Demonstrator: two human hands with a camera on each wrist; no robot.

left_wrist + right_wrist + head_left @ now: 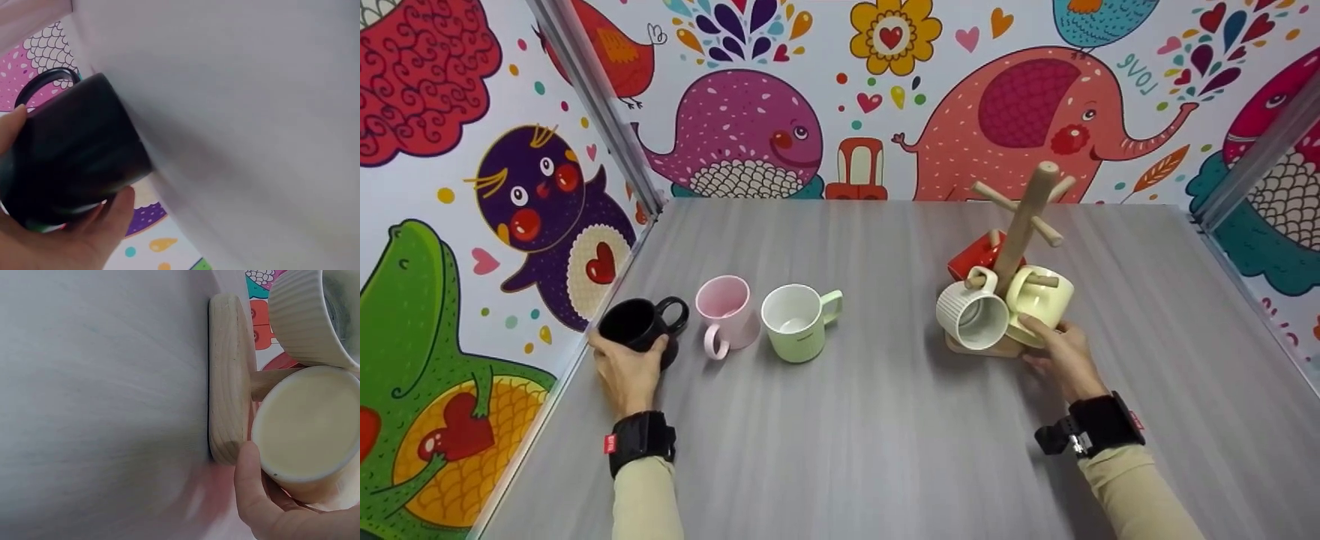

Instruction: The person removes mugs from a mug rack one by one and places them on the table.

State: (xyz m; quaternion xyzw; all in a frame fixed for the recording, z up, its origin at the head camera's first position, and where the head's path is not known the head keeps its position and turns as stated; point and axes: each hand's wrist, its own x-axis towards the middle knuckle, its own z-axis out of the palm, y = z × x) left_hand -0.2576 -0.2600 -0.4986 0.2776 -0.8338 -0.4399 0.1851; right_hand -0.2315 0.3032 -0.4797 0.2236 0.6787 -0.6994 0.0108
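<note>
At the table's left side, my left hand [628, 375] grips a black mug [666, 349] around its body, thumb and fingers on either side. The black mug's handle [53, 76] points away from the palm. On the right stands a wooden mug tree [1024, 225] on its base [228, 382]. My right hand [1065, 360] holds a pale yellow mug [1054, 296], which hangs by its handle on a lower peg. In the right wrist view, fingers [250, 481] lie along the yellow mug's edge. A white ribbed mug [952, 311] and a red mug [971, 259] also hang on the tree.
Between the hands, a pink mug [742, 322] and a light green mug [799, 341] stand upright on the grey table [870, 435]. Upper pegs [1046, 231] stick out from the tree. Printed cartoon walls [870, 97] close off the back and sides.
</note>
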